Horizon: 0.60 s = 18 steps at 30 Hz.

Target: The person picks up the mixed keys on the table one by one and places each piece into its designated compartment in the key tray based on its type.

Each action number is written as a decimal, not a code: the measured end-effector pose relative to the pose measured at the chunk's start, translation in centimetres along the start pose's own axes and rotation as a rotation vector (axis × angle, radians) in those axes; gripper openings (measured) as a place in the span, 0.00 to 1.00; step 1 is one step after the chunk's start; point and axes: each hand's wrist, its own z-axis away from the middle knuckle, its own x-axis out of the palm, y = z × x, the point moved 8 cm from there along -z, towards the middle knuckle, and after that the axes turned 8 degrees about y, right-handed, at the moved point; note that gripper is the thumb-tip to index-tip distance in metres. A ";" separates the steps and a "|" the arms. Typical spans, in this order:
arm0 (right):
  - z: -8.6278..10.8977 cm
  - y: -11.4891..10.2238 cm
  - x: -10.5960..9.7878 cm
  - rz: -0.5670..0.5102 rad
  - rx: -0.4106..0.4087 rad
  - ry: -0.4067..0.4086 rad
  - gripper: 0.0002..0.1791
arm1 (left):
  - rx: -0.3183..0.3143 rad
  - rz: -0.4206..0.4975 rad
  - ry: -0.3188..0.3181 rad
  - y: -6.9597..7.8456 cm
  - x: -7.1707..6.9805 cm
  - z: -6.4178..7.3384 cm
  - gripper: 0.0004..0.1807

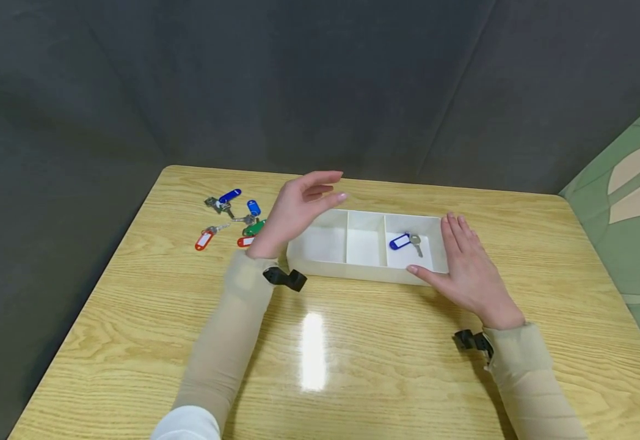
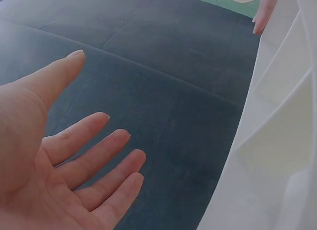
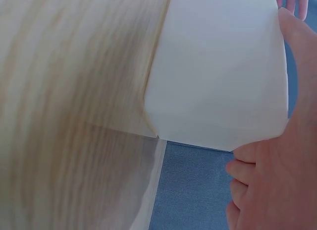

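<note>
A white box (image 1: 320, 244) with three compartments lies on the wooden table. In its right compartment is a silver key (image 1: 416, 243) with a blue tag (image 1: 399, 241); the other two compartments hold nothing visible. My left hand (image 1: 297, 211) hovers over the box's left end, fingers loosely bent and thumb apart, and the left wrist view shows its palm bare. Against the box's right end rests my right hand (image 1: 471, 275), its fingers straight along the end wall and its thumb at the front rim. The right wrist view shows this hand (image 3: 282, 180) at the box's corner.
Left of the box lie several keys with tags: blue tags (image 1: 229, 195), a green tag (image 1: 253, 228) and red tags (image 1: 204, 240), one partly behind my left hand. A dark cloth wall (image 1: 320, 91) rises behind the table (image 1: 386, 366). A patterned green panel (image 1: 633, 201) stands at the right.
</note>
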 end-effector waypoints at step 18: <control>0.0 0.1 0.0 0.002 -0.007 -0.004 0.63 | 0.051 -0.049 0.052 1.0 -3.1 -0.3 0.26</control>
